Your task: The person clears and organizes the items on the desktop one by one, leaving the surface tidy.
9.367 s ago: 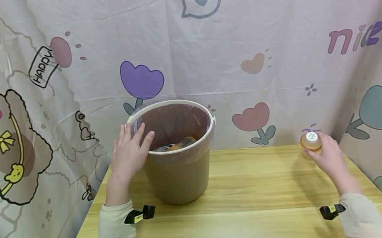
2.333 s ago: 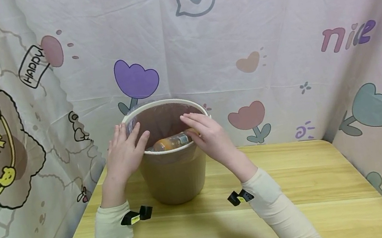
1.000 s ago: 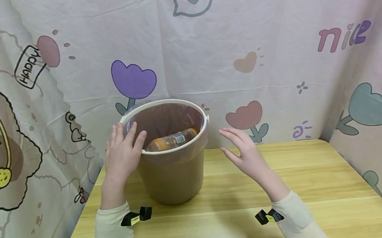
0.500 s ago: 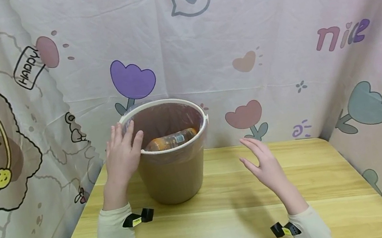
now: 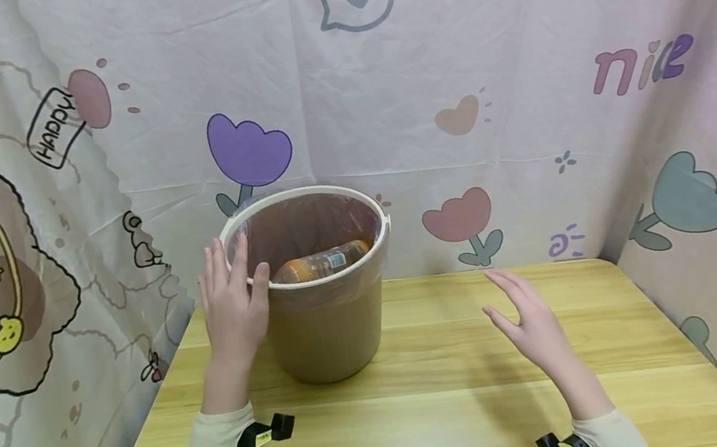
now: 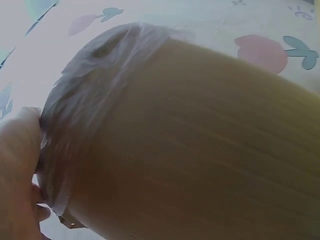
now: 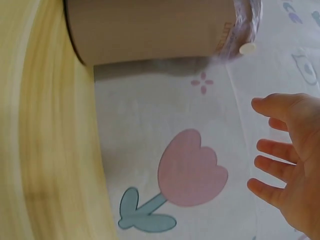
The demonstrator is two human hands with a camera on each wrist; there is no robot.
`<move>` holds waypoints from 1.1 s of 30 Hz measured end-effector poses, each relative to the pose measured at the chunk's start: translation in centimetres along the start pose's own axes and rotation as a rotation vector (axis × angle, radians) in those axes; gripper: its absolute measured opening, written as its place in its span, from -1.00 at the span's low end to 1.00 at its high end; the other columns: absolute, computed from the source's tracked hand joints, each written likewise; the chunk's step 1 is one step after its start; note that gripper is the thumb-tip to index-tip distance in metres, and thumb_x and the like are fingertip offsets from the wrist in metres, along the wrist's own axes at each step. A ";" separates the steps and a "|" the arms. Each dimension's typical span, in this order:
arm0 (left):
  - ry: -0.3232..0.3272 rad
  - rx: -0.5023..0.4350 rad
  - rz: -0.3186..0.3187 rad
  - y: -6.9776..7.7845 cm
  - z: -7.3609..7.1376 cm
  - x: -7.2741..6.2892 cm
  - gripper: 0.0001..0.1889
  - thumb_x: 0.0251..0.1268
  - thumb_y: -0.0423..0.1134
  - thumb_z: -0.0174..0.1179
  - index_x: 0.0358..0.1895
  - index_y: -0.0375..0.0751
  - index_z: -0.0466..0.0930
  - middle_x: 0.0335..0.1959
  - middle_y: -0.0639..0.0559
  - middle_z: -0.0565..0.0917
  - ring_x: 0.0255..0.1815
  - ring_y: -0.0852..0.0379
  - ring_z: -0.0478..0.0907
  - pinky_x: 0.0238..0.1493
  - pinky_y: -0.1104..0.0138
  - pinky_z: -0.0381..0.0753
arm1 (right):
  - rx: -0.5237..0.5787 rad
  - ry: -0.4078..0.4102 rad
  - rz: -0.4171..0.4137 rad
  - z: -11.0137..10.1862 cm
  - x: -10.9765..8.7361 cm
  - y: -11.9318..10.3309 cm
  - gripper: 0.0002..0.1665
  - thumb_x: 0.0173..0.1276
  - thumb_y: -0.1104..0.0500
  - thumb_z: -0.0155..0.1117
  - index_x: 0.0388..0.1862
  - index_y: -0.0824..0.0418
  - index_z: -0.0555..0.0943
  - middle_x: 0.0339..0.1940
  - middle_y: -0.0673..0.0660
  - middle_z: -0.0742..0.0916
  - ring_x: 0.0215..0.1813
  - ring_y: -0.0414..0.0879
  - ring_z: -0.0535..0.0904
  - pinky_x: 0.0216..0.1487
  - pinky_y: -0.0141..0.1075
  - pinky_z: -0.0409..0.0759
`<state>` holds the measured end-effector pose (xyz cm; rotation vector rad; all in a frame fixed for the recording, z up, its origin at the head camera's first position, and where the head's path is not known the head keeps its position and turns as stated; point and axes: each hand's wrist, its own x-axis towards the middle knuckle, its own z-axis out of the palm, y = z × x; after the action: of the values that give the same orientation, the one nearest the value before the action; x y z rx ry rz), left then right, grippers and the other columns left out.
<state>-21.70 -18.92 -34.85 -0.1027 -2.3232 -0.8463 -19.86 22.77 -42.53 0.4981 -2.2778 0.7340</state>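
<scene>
A brown bin (image 5: 327, 331) with a white rim and a clear plastic liner stands on the table, left of centre. Inside lies a bottle (image 5: 329, 261) of orange drink, on its side, with its label showing. My left hand (image 5: 230, 308) is at the near left of the rim, its fingers straight and spread. In the left wrist view the liner (image 6: 100, 85) folds down over the bin's outside, right beside that hand. Well to the right of the bin, my right hand (image 5: 535, 324) hovers with fingers spread and nothing between them; the right wrist view also shows its palm bare.
The wooden table (image 5: 446, 406) reaches back to a printed cloth (image 5: 508, 9) that hangs behind it and along both sides. A handle joint (image 5: 388, 223) sticks out at the bin's right rim.
The bottle, earlier gripped at the table's far right, now lies in the bin. My right hand has since drawn back to the right. My left hand has slid slightly down and back at the rim.
</scene>
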 end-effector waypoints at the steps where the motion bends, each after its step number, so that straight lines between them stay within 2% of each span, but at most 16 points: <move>1: 0.018 -0.001 0.011 0.0 0.2 -0.3 -0.30 0.48 0.30 -0.28 0.54 0.02 0.11 0.60 -0.21 -0.06 0.63 -0.21 -0.21 0.49 -0.32 -0.21 | -0.002 -0.002 0.009 -0.1 -0.2 0.2 -0.25 0.12 0.32 0.47 0.33 0.21 0.47 0.26 0.25 0.58 0.30 0.19 0.47 0.35 -0.04 0.35; 6: 0.058 0.010 0.055 0.7 0.6 -2.0 -0.32 0.48 0.25 -0.21 0.55 0.08 0.06 0.60 -0.26 -0.06 0.63 -0.23 -0.21 0.50 -0.30 -0.25 | -0.016 -0.007 0.049 -0.7 -1.3 1.0 -0.26 0.13 0.33 0.45 0.33 0.23 0.47 0.25 0.28 0.57 0.29 0.22 0.45 0.28 0.12 0.36; 10: 0.034 0.035 0.055 1.6 0.8 -3.3 -0.30 0.46 0.26 -0.17 0.57 0.13 -0.02 0.60 -0.25 -0.09 0.63 -0.22 -0.25 0.49 -0.31 -0.28 | -0.021 -0.006 0.071 -1.1 -2.0 1.4 -0.28 0.13 0.35 0.44 0.31 0.26 0.47 0.24 0.30 0.57 0.28 0.25 0.44 0.26 0.17 0.34; 17: 0.008 0.072 0.078 3.4 1.6 -5.2 -0.28 0.44 0.25 -0.12 0.57 0.10 0.01 0.62 -0.17 -0.16 0.63 -0.20 -0.26 0.48 -0.32 -0.24 | -0.031 -0.027 0.138 -1.6 -3.1 2.0 -0.31 0.19 0.32 0.41 0.33 0.25 0.45 0.27 0.33 0.54 0.31 0.30 0.39 0.25 0.26 0.34; 21: 0.025 0.077 0.118 4.6 2.4 -6.1 -0.29 0.45 0.27 -0.17 0.56 0.10 0.01 0.62 -0.15 -0.16 0.63 -0.23 -0.24 0.49 -0.31 -0.28 | -0.037 -0.045 0.173 -1.8 -3.5 2.3 -0.31 0.21 0.30 0.39 0.34 0.25 0.44 0.28 0.34 0.53 0.32 0.32 0.37 0.25 0.29 0.33; 27: 0.076 0.090 0.186 6.6 4.1 -7.3 -0.25 0.42 0.39 -0.34 0.54 0.09 0.11 0.61 -0.22 -0.09 0.62 -0.26 -0.20 0.47 -0.34 -0.29 | -0.054 -0.055 0.187 -2.2 -3.8 2.9 -0.31 0.23 0.28 0.38 0.34 0.26 0.42 0.27 0.37 0.52 0.31 0.35 0.36 0.24 0.32 0.33; 33: 0.074 0.102 0.244 8.7 6.4 -8.7 -0.23 0.41 0.43 -0.44 0.52 0.10 0.17 0.61 -0.22 -0.08 0.63 -0.23 -0.23 0.47 -0.33 -0.34 | -0.069 -0.075 0.208 -2.7 -4.2 3.6 -0.32 0.25 0.26 0.36 0.35 0.28 0.41 0.28 0.41 0.50 0.31 0.38 0.35 0.24 0.33 0.32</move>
<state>-16.01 -7.01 -39.05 -0.2994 -2.2233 -0.5997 -17.58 27.81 -45.19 0.2622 -2.4411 0.7458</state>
